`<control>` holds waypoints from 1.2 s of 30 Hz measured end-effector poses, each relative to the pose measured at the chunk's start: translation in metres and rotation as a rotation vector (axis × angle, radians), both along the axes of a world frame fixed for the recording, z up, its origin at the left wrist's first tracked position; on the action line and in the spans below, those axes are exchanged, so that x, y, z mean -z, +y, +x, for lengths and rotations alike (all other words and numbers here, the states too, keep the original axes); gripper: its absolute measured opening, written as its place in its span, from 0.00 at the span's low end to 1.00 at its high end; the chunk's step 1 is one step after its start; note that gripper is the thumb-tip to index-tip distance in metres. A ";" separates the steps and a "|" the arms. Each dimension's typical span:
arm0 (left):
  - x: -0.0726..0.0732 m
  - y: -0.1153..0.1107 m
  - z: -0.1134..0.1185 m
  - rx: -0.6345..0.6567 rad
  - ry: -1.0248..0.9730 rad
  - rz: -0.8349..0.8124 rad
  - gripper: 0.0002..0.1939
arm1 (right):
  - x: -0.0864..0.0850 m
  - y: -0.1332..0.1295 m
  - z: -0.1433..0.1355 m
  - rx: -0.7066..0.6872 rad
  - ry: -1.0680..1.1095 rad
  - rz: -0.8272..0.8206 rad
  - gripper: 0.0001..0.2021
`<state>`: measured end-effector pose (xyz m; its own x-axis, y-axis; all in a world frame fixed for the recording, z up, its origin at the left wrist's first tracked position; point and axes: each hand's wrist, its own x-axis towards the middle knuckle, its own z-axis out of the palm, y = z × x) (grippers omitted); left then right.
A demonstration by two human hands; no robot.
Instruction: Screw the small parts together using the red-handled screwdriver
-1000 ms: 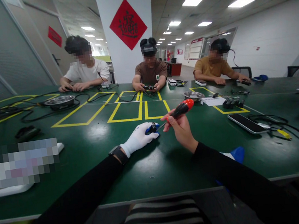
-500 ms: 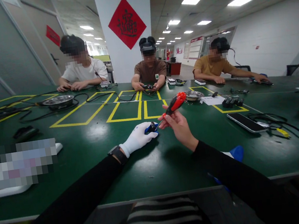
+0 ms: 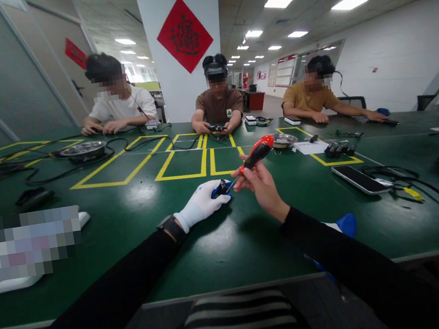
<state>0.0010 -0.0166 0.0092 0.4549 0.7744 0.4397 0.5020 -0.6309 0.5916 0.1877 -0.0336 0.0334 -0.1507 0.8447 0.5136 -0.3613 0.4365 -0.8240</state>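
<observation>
My left hand (image 3: pixel 203 205), in a white glove with blue fingertips, is closed around a small black part (image 3: pixel 223 187) just above the green table (image 3: pixel 225 257). Bare fingers of my right hand (image 3: pixel 262 188) grip a red and black screwdriver (image 3: pixel 259 152). Its handle slants up to the right, and the shaft points down-left at the black part. Whether the tip touches the part is too small to tell.
A phone (image 3: pixel 360 180) and cables lie to the right, with a blue and white glove (image 3: pixel 346 225) nearer. White item (image 3: pixel 14 283) at left. Metal dishes (image 3: pixel 83 150) and black parts (image 3: pixel 339 150) stand farther off. Three people sit opposite; another is partly visible at right.
The view has shifted slightly. Both hands keep nearly the same pose, with the screwdriver still at the black part. The far-right person's hand across the table has moved slightly.
</observation>
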 end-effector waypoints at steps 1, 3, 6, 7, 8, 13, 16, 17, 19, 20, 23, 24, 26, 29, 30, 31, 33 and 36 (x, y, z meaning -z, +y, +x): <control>0.000 0.000 0.000 0.000 0.000 0.000 0.12 | -0.001 -0.001 0.000 0.025 -0.013 0.002 0.16; 0.000 0.000 0.000 0.005 0.000 0.001 0.13 | -0.002 -0.002 -0.001 0.075 -0.041 0.012 0.14; 0.001 0.002 -0.001 0.003 0.000 0.010 0.14 | -0.003 -0.004 -0.002 0.102 -0.058 0.047 0.14; 0.002 0.002 -0.001 -0.002 0.008 0.018 0.14 | -0.003 -0.004 -0.002 0.096 -0.053 0.058 0.14; 0.003 0.003 -0.001 -0.011 0.016 0.030 0.14 | -0.003 -0.005 -0.002 0.086 -0.044 0.063 0.14; 0.005 0.006 -0.002 -0.039 0.067 0.098 0.14 | 0.001 -0.003 0.000 0.010 -0.026 0.069 0.13; 0.005 0.006 -0.002 -0.038 0.091 0.124 0.14 | 0.004 -0.003 0.000 0.014 -0.097 0.134 0.12; 0.005 0.006 -0.002 -0.038 0.096 0.131 0.14 | 0.006 -0.004 0.000 0.019 -0.126 0.158 0.12; 0.004 0.006 -0.002 -0.039 0.103 0.143 0.14 | 0.008 -0.004 0.000 0.035 -0.166 0.192 0.12; 0.004 0.006 -0.002 -0.040 0.106 0.148 0.14 | 0.009 -0.004 0.000 0.048 -0.173 0.203 0.12; 0.003 0.005 -0.002 -0.044 0.110 0.161 0.14 | 0.010 -0.004 -0.001 0.096 -0.165 0.215 0.12; 0.003 0.005 -0.002 -0.044 0.107 0.163 0.14 | 0.010 -0.004 -0.001 0.109 -0.158 0.215 0.12; 0.002 0.004 -0.002 -0.040 0.101 0.163 0.14 | 0.010 -0.004 0.000 0.120 -0.144 0.210 0.12; 0.001 0.003 -0.001 -0.028 0.101 0.154 0.14 | 0.009 -0.003 0.000 0.117 -0.135 0.206 0.12; 0.000 0.003 -0.001 -0.026 0.103 0.153 0.14 | 0.009 -0.003 0.000 0.115 -0.135 0.206 0.12; 0.000 0.002 -0.002 -0.025 0.105 0.153 0.14 | 0.009 -0.003 0.000 0.113 -0.135 0.204 0.12; -0.001 0.002 -0.002 -0.018 0.105 0.158 0.14 | 0.009 -0.003 0.000 0.105 -0.134 0.202 0.12; -0.002 0.002 -0.002 0.003 0.107 0.166 0.15 | 0.009 -0.003 0.000 0.097 -0.138 0.204 0.12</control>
<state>-0.0009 -0.0146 0.0114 0.5082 0.6934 0.5107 0.5540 -0.7173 0.4226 0.1881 -0.0364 0.0248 -0.1547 0.7398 0.6548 -0.2000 0.6256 -0.7541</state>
